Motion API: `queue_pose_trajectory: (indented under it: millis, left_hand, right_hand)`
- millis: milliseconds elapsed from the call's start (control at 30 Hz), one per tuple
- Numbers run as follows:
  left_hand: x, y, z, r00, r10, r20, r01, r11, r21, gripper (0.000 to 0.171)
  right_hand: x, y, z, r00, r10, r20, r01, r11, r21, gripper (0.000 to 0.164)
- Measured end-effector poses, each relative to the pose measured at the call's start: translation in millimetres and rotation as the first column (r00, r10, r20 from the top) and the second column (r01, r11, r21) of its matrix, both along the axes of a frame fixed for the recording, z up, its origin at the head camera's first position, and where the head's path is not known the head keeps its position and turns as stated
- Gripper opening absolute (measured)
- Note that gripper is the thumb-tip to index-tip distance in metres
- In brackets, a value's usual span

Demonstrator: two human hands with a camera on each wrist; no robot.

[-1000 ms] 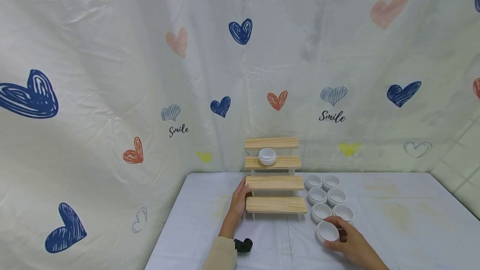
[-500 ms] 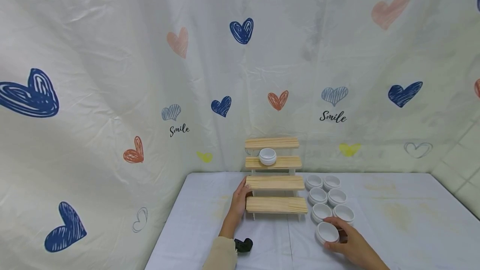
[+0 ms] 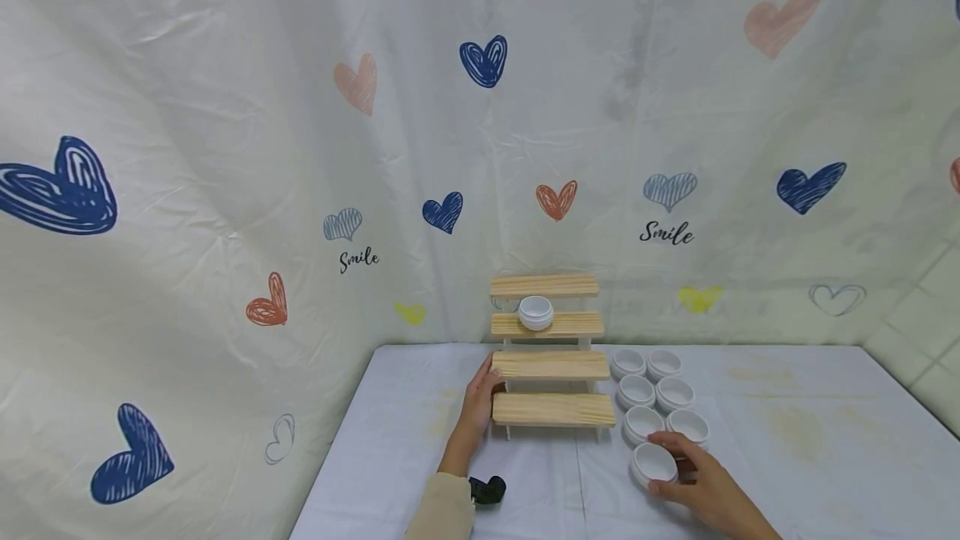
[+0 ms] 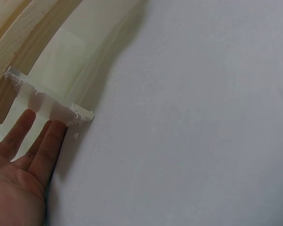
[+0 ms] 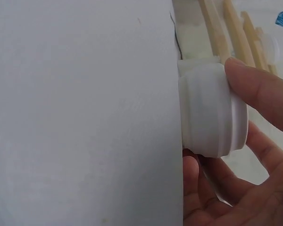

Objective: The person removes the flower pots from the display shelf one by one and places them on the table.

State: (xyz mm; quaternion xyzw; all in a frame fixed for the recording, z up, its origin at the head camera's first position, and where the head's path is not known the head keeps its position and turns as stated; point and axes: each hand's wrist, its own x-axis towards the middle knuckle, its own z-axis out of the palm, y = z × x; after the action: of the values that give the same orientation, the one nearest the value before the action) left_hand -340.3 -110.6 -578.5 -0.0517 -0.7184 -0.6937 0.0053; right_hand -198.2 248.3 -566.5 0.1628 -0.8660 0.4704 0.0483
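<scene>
My right hand [image 3: 705, 482] pinches a small round white bowl [image 3: 654, 465] with thumb and fingers; in the right wrist view the bowl [image 5: 210, 110] has a stepped side and stands upright on the table. My left hand [image 3: 474, 402] is at the left end of a stepped wooden display rack [image 3: 553, 411] with pale plank shelves. In the left wrist view its nearly straight fingers [image 4: 49, 146] touch the rack's translucent side support [image 4: 52, 101]. Another white bowl [image 3: 536, 313] sits on the second shelf from the top, left of its middle.
Several white bowls [image 3: 636, 392] stand in two columns right of the rack, close to the held one. A small black object [image 3: 487, 490] lies beside the left sleeve. The white-covered table [image 3: 810, 440] meets a heart-printed curtain [image 3: 585, 132] behind the rack.
</scene>
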Motion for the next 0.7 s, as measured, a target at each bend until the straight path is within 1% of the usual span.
queue_pose_trajectory:
  millis: [133, 267, 433, 700]
  left_hand:
    - [-0.7, -1, -0.9, 1.0, 0.002, 0.004, -0.002, 1.0, -0.015, 0.058]
    - [-1.1, -1, -0.4, 1.0, 0.005, 0.014, -0.004, 1.0, -0.022, 0.058]
    - [-1.2, -1, 0.2, 1.0, 0.008, 0.021, -0.008, 1.0, -0.026, 0.058]
    - [-2.8, -2, -2.7, 1.0, 0.007, 0.013, -0.007, 1.0, -0.02, 0.058]
  right_hand:
    - [0.7, -1, 3.3, 0.997, -0.055, 0.049, 0.053, 0.998, 0.035, 0.056]
    - [0.9, -2, 6.5, 0.995, -0.067, 0.069, 0.062, 0.996, 0.059, 0.057]
    - [0.9, -2, 9.5, 0.995, -0.06, 0.084, 0.054, 0.996, 0.067, 0.058]
    - [2.4, -1, 11.7, 0.991, -0.02, 0.134, 0.012, 0.998, 0.062, 0.063]
